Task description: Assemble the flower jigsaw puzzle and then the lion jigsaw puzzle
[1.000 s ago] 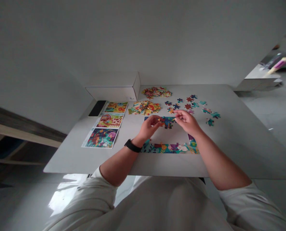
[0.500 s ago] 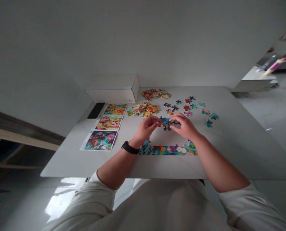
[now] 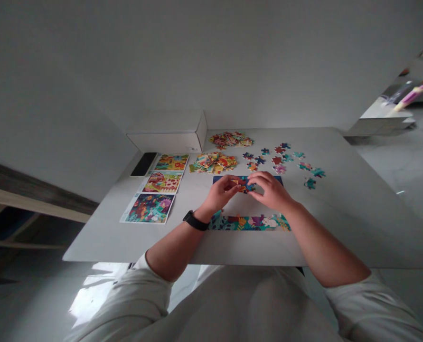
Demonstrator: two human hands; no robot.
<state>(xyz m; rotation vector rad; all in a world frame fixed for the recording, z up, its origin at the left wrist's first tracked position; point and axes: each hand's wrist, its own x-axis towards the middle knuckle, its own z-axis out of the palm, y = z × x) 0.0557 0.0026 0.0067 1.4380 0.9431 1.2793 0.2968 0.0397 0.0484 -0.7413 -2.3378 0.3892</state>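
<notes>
My left hand (image 3: 222, 192), with a black watch on the wrist, pinches an orange-red puzzle piece (image 3: 236, 182). Facing it, my right hand (image 3: 269, 191) curves its thumb and fingertips round a dark blue puzzle piece (image 3: 249, 187). The two pieces meet or overlap between my fingers; whether they are locked together I cannot tell. Behind my hands a dark blue edge strip (image 3: 277, 179) of the puzzle shows in part. Nearer me lies a joined bottom strip (image 3: 249, 223) with leaves, flowers and a white animal. My forearms hide parts of the puzzle's sides.
Several loose pieces (image 3: 278, 160) are scattered at the back right. Two heaps, a yellow-orange pile (image 3: 214, 162) and a reddish pile (image 3: 230, 139), sit farther back. Left of them are picture cards (image 3: 150, 208), a dark phone (image 3: 143, 164) and a white box (image 3: 166, 137).
Both hands have drawn closer together and turned the pieces, which showed more openly before. The dark blue edge strip behind the hands is now easier to see.
</notes>
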